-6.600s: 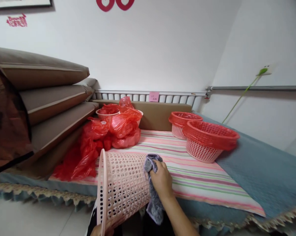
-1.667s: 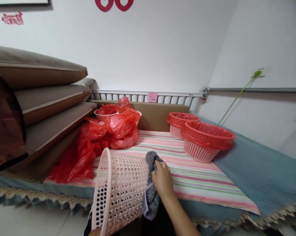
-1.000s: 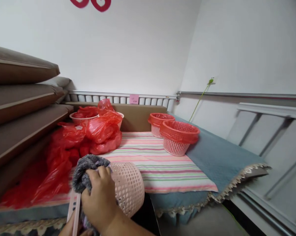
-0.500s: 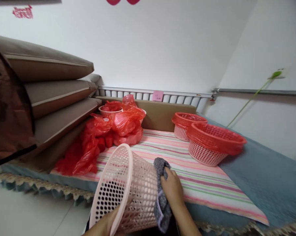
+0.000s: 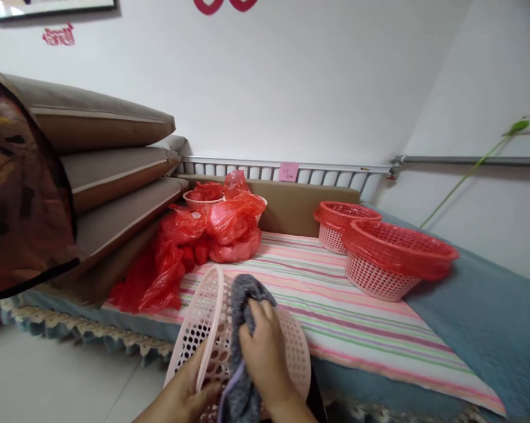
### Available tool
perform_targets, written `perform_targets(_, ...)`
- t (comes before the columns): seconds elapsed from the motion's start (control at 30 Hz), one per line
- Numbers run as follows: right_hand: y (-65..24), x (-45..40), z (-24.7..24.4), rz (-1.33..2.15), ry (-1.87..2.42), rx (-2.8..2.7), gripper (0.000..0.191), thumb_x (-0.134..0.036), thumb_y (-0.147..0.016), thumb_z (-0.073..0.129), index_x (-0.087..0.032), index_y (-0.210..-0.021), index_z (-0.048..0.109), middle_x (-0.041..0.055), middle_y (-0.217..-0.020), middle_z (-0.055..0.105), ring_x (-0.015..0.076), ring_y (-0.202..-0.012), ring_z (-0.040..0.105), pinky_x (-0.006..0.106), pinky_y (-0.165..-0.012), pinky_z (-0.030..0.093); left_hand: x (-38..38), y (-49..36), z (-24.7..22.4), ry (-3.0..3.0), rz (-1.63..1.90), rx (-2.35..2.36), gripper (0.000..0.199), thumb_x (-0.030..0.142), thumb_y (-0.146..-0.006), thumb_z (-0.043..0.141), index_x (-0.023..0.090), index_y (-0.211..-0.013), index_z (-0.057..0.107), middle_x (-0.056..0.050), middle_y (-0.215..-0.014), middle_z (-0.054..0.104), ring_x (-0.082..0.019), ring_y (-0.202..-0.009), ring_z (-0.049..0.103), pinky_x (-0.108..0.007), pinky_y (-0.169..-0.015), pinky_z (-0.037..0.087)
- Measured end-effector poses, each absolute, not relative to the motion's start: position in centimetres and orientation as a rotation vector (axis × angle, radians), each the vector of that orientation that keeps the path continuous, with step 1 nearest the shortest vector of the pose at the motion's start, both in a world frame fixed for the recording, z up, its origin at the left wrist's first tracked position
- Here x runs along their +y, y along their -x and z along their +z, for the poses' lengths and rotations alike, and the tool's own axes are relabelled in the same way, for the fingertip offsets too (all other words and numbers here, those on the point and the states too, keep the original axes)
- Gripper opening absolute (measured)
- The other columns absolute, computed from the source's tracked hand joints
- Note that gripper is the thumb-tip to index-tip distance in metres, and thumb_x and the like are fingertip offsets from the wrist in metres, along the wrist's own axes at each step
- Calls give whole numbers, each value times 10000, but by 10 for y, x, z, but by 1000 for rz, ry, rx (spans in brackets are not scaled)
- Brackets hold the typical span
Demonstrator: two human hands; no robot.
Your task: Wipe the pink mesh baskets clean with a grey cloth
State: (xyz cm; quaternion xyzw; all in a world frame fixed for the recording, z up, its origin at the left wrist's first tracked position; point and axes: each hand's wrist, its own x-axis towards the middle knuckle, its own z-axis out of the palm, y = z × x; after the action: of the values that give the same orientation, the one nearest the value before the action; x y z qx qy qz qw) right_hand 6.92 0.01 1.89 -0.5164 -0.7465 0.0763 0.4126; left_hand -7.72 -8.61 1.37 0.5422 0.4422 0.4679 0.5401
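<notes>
A pale pink perforated plastic basket (image 5: 294,341) lies tipped on its side close to me, its mouth facing left. My left hand (image 5: 188,385) grips its rim, thumb on the outside and the fingers partly hidden inside. My right hand (image 5: 265,346) is closed on a grey cloth (image 5: 242,317) with a lilac edge, pressed against the basket's outer side near the rim. The cloth hangs down along the wall of the basket, towards the bottom of the view.
Two baskets lined with red bags, a near one (image 5: 383,279) and a far one (image 5: 333,238), stand on a striped sheet (image 5: 300,264) at right. Red plastic bags (image 5: 234,220) are heaped at left beside stacked cushions (image 5: 124,167). A radiator (image 5: 318,175) runs along the wall.
My right hand has slid the cloth leftward, from near the basket's base to near its rim. The basket has turned a little, showing more of its base. The view has shifted slightly.
</notes>
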Motion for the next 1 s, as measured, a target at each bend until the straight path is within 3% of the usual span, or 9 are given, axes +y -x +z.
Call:
perform_targets(0.13, -30, -25, 44, 307, 1075, -1874, 492, -70, -688, 483, -220, -1149, 565, 71, -1052, 543, 233, -1013, 496, 390, -907, 437, -88, 86, -4, -1269, 1263, 1126, 776, 571, -667, 673, 253, -1339, 449, -43, -1384, 505, -357, -1345, 285, -462, -1138, 166)
perform_targets(0.2, -26, -27, 48, 310, 1023, -1904, 521, -56, -677, 487, -224, -1167, 545, 67, -1028, 534, 231, -991, 491, 400, -888, 445, -87, 91, -14, -1261, 1311, 1165, 701, 537, -687, 675, 277, -1309, 485, -6, -1406, 483, -345, -1360, 260, -460, -1146, 132)
perform_targets(0.33, -40, -24, 51, 214, 959, -1975, 549, -50, -677, 485, -228, -1196, 523, 70, -1044, 516, 239, -993, 466, 416, -882, 442, -84, 96, -30, -1250, 1352, 1136, 607, 459, -742, 658, 285, -1300, 496, 11, -1412, 476, -323, -1354, 293, -456, -1131, 205)
perform_targets(0.5, -51, -17, 44, 117, 958, -2014, 515, -64, -676, 492, -230, -1161, 542, 72, -1068, 502, 241, -991, 448, 414, -876, 441, -74, 93, -46, -1300, 1415, 1164, 565, 403, -747, 672, 263, -1276, 530, -13, -1408, 467, -319, -1331, 342, -473, -1123, 191)
perform_targets(0.67, -54, -13, 23, 62, 1020, -2025, 463, -71, -659, 505, -219, -1094, 566, 79, -1086, 500, 246, -995, 446, 402, -868, 444, -73, 86, -60, -1260, 1398, 1182, 533, 404, -756, 666, 266, -1257, 548, -32, -1387, 491, -312, -1291, 413, -435, -1083, 329)
perform_targets(0.8, -73, -3, 9, -18, 1117, -1980, 411, -48, -649, 487, -217, -1010, 588, 72, -1102, 508, 236, -1007, 458, 373, -877, 440, -78, 76, -59, -1116, 1360, 1117, 580, 503, -717, 667, 246, -1227, 571, -87, -1292, 597, -332, -1183, 535, -444, -976, 464)
perform_targets(1.0, -149, 30, -32, -311, 1451, -1874, 276, -96, -727, 459, -175, -949, 603, 96, -988, 530, 249, -974, 479, 374, -855, 447, -82, 68, -54, -1095, 1338, 1038, 598, 547, -682, 677, 281, -1211, 589, -80, -1258, 625, -334, -1191, 528, -478, -1031, 389)
